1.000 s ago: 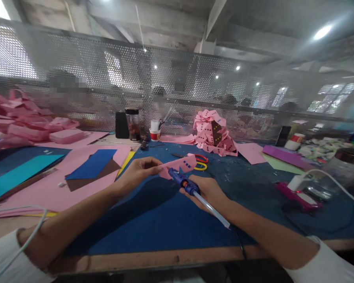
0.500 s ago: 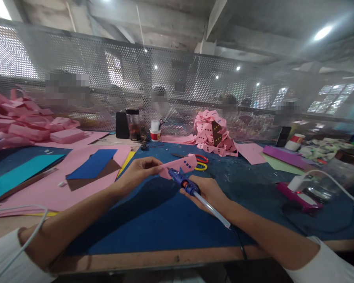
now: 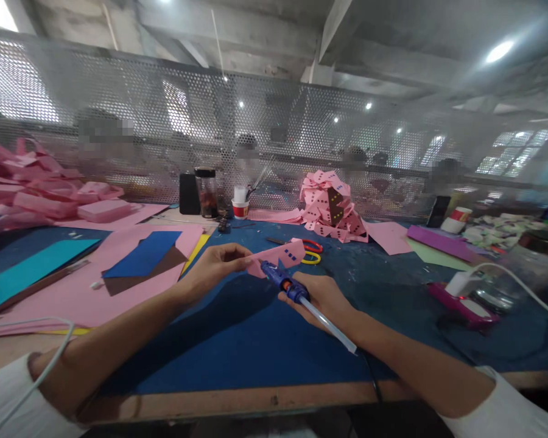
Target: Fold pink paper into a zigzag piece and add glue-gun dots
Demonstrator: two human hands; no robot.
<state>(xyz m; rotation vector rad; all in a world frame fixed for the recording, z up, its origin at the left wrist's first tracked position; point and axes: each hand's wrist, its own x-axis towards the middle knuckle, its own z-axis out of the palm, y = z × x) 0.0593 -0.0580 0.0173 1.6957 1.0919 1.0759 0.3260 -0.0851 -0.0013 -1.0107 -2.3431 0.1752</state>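
Observation:
My left hand (image 3: pixel 222 263) pinches the left end of a pink paper piece (image 3: pixel 294 254) with dark blue squares on it, held above the blue table. My right hand (image 3: pixel 323 298) is wrapped round a dark blue hot glue gun (image 3: pixel 283 281). A clear glue stick (image 3: pixel 331 325) juts from its back end. The gun's nozzle is at the pink piece, close to my left fingertips; whether it touches cannot be made out. Just behind lie scissors (image 3: pixel 313 246) with red and yellow handles, partly hidden by the piece.
A heap of pink pieces with dark squares (image 3: pixel 326 204) stands at the back. Pink strips (image 3: pixel 36 182) pile up at left, near blue (image 3: pixel 144 252) and teal sheets (image 3: pixel 41 267). At right are a magenta power strip (image 3: pixel 461 306), a white cable and a clear jar (image 3: pixel 530 267).

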